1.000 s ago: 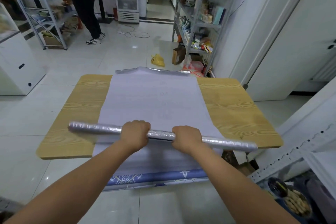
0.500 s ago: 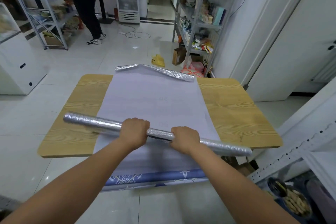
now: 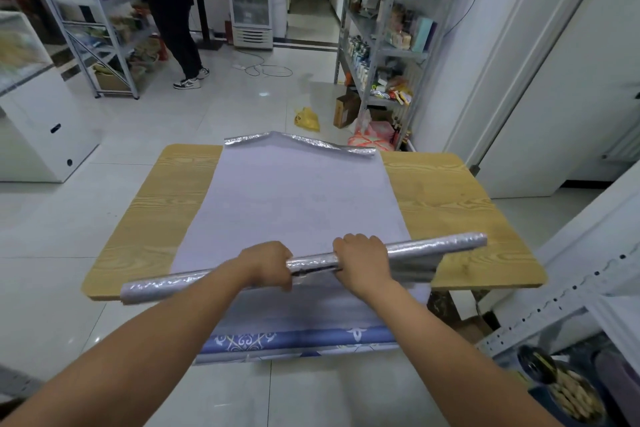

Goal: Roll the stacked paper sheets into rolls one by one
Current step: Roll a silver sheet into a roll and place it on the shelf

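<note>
A long silver roll of paper (image 3: 433, 248) runs across the near part of the wooden table (image 3: 446, 204), its right end tilted higher than its left end. My left hand (image 3: 268, 263) and my right hand (image 3: 363, 262) both grip the roll near its middle, close together. Under the roll lies the stack of pale lilac sheets (image 3: 298, 198), flat along the table. The far edge of the stack (image 3: 301, 142) curls up and shows its silver side. The near end of the stack hangs over the table's front edge and shows a blue patterned sheet (image 3: 294, 340).
Metal shelves with goods (image 3: 388, 28) stand behind the table on the right, and a yellow bag (image 3: 306, 118) lies on the floor. A person in black (image 3: 173, 10) stands by the left shelves. A white cabinet (image 3: 38, 125) is at the left, a white rack (image 3: 571, 295) at the near right.
The roll has swung round: its right end has risen and gone farther away, its left end has come nearer and lower. Both hands keep their grip near the middle.
</note>
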